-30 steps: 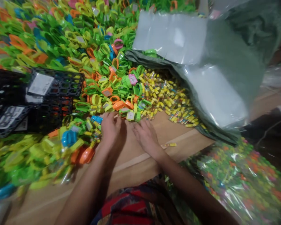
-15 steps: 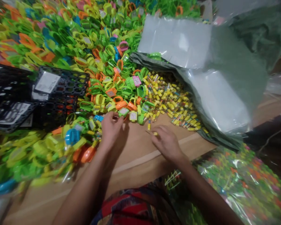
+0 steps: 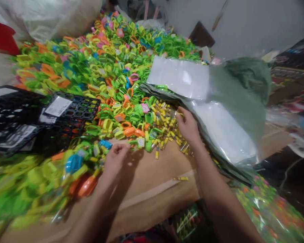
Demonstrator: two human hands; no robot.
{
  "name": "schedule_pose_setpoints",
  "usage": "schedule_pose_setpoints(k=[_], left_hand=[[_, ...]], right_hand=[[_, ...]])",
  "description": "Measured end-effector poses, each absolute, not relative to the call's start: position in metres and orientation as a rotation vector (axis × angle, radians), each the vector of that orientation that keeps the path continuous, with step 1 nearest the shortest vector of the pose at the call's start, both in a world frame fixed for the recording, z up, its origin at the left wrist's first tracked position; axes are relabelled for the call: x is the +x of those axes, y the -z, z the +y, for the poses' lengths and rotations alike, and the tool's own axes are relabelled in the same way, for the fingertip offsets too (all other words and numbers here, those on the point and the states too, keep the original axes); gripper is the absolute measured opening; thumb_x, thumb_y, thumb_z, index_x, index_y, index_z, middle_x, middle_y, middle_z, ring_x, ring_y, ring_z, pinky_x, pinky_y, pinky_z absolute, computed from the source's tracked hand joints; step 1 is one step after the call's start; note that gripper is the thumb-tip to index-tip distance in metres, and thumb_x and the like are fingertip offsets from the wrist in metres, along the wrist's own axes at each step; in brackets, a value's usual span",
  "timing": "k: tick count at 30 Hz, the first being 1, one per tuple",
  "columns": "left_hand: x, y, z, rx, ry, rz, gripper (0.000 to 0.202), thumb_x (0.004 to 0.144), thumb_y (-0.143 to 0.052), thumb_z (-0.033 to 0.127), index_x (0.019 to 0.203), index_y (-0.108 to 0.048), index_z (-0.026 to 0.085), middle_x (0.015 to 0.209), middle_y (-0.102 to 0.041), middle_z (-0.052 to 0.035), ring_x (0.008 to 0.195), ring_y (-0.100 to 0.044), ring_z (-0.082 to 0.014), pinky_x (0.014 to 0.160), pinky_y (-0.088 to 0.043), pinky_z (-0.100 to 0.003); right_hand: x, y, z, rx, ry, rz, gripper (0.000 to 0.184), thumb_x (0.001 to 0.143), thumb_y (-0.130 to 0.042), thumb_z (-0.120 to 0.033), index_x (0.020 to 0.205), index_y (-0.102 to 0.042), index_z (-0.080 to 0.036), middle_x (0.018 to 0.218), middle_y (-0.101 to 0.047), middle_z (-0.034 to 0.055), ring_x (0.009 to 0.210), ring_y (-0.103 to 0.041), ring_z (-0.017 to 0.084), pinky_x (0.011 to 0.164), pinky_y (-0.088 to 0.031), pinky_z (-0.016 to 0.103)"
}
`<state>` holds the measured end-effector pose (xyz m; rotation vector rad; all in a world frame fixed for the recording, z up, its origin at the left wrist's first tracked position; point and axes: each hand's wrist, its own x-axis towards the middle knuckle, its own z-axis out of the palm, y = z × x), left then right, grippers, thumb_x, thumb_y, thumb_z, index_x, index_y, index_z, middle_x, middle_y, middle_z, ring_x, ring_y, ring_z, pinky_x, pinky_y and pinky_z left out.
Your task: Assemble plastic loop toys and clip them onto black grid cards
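Note:
My left hand [image 3: 117, 157] rests low over the table, its fingers drawn together in a pinch at a small green toy watch [image 3: 133, 145]. Just right of it lies another toy watch with a pale square face [image 3: 141, 142]. My right hand [image 3: 188, 125] reaches over a pile of small clear tubes with yellow ends [image 3: 164, 118], beside the green bag's edge. Its fingers look slightly apart, with nothing visible in them, though the tips are partly hidden. One yellow-ended tube [image 3: 181, 178] lies alone near the table's front edge.
A large heap of colourful toy watches [image 3: 91, 71] spreads across the back and left. Black perforated trays [image 3: 83, 108] with white labels lie at left. The green and white plastic bag [image 3: 233, 111] covers the right side. A clear bag of colourful pieces [image 3: 271, 209] sits below right.
My right hand has moved away from the table's front, up and over the tube pile. A tube now lies near the front edge. The view has tilted up; my left hand stays near the watches.

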<state>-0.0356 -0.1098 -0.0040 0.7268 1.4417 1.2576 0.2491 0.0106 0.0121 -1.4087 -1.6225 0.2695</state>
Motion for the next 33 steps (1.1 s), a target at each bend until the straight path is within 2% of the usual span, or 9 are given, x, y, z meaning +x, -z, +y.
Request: schedule_pose_setpoints(k=[4, 8, 11, 13, 17, 19, 22, 25, 33], left_hand=[[-0.038, 0.006, -0.114, 0.498, -1.294, 1.237, 0.042, 0.062, -0.089, 0.049, 0.079, -0.066, 0.017, 0.077, -0.069, -0.0020, 0.065, -0.059, -0.0126, 0.064, -0.047, -0.026], [-0.035, 0.011, -0.116, 0.458, -1.263, 1.035, 0.037, 0.060, -0.093, 0.036, 0.082, -0.070, 0.018, 0.084, -0.073, -0.0035, 0.073, -0.063, -0.0135, 0.073, -0.051, -0.028], [-0.030, 0.011, -0.120, 0.492, -1.258, 1.026, 0.038, 0.057, -0.094, 0.031, 0.085, -0.071, 0.019, 0.088, -0.074, -0.0034, 0.080, -0.066, -0.0154, 0.078, -0.052, -0.030], [-0.028, 0.009, -0.124, 0.527, -1.250, 1.053, 0.035, 0.059, -0.092, 0.032, 0.085, -0.071, 0.019, 0.087, -0.074, -0.0027, 0.080, -0.067, -0.0170, 0.079, -0.052, -0.032], [-0.028, 0.003, -0.135, 0.883, -1.234, 1.321, 0.014, 0.074, -0.081, 0.030, 0.080, -0.071, 0.021, 0.079, -0.071, -0.0013, 0.072, -0.064, -0.0179, 0.073, -0.050, -0.035], [-0.029, 0.002, -0.139, 1.167, -1.236, 1.441, 0.004, 0.078, -0.076, 0.024, 0.081, -0.074, 0.023, 0.081, -0.071, -0.0023, 0.079, -0.064, -0.0198, 0.077, -0.049, -0.036], [-0.029, 0.001, -0.145, 1.574, -1.202, 1.503, 0.013, 0.087, -0.066, 0.021, 0.091, -0.077, 0.025, 0.091, -0.071, -0.0056, 0.092, -0.061, -0.0226, 0.083, -0.047, -0.038], [-0.028, -0.001, -0.149, 1.919, -1.129, 1.567, 0.018, 0.094, -0.059, 0.026, 0.097, -0.077, 0.024, 0.095, -0.070, -0.0080, 0.091, -0.058, -0.0232, 0.082, -0.046, -0.039], [-0.028, -0.008, -0.149, 2.208, -1.022, 1.584, 0.015, 0.093, -0.059, 0.025, 0.094, -0.073, 0.021, 0.096, -0.071, -0.0094, 0.088, -0.050, -0.0249, 0.078, -0.042, -0.041]], right_hand=[[0.217, 0.001, -0.043, -1.336, -0.493, -1.798, 0.030, 0.100, -0.051, -0.037, 0.115, -0.071, -0.021, 0.108, -0.070, 0.0099, 0.103, -0.064, 0.025, 0.095, -0.050, 0.043], [0.175, 0.018, -0.102, -1.270, -0.952, -1.765, 0.020, 0.098, -0.056, -0.033, 0.111, -0.068, -0.023, 0.105, -0.070, 0.0057, 0.096, -0.065, 0.021, 0.086, -0.052, 0.036], [0.152, 0.028, -0.124, -1.235, -1.180, -1.636, 0.019, 0.098, -0.057, -0.034, 0.113, -0.065, -0.025, 0.106, -0.070, 0.0047, 0.095, -0.065, 0.020, 0.082, -0.053, 0.034], [0.145, 0.031, -0.129, -1.254, -1.217, -1.555, 0.021, 0.098, -0.056, -0.036, 0.115, -0.065, -0.026, 0.108, -0.070, 0.0046, 0.095, -0.066, 0.020, 0.080, -0.054, 0.033], [0.139, 0.027, -0.132, -1.276, -1.276, -1.491, 0.028, 0.097, -0.059, -0.039, 0.121, -0.069, -0.027, 0.113, -0.071, 0.0060, 0.094, -0.066, 0.020, 0.080, -0.055, 0.033], [0.136, 0.023, -0.134, -1.247, -1.333, -1.446, 0.031, 0.096, -0.060, -0.039, 0.122, -0.070, -0.026, 0.117, -0.071, 0.0067, 0.091, -0.067, 0.019, 0.081, -0.056, 0.034], [0.133, 0.020, -0.135, -1.208, -1.393, -1.361, 0.032, 0.093, -0.064, -0.039, 0.121, -0.072, -0.026, 0.114, -0.073, 0.0065, 0.089, -0.067, 0.019, 0.081, -0.058, 0.035], [0.131, 0.019, -0.136, -1.180, -1.407, -1.325, 0.031, 0.090, -0.067, -0.037, 0.119, -0.074, -0.027, 0.111, -0.074, 0.0059, 0.095, -0.067, 0.021, 0.083, -0.058, 0.035], [0.132, 0.018, -0.138, -1.146, -1.501, -1.218, 0.032, 0.084, -0.074, -0.033, 0.114, -0.076, -0.025, 0.095, -0.072, 0.0035, 0.086, -0.065, 0.018, 0.079, -0.057, 0.034]])
